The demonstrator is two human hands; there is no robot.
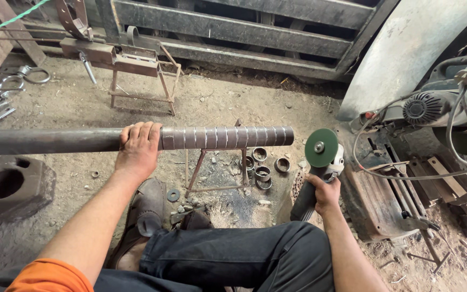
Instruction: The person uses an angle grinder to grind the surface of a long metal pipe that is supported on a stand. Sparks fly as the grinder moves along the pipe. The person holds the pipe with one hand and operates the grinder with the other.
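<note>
My left hand (139,146) grips a long dark steel pipe (44,141) that lies level across a small metal stand (217,167). The pipe's right end (228,137) is scored with several evenly spaced cut lines. My right hand (325,193) holds an angle grinder (320,162) by its body, its green disc (321,147) facing me, just right of the pipe's end and apart from it. Several short cut rings (263,165) lie on the dirt below the pipe's end.
A chop saw (433,108) with cables sits at right on a rusty base (379,200). A heavy block with a hole (9,186) lies at left. A rusty stand (136,70) and shackles (1,97) are further back. My knee (244,259) and shoe (147,211) are below.
</note>
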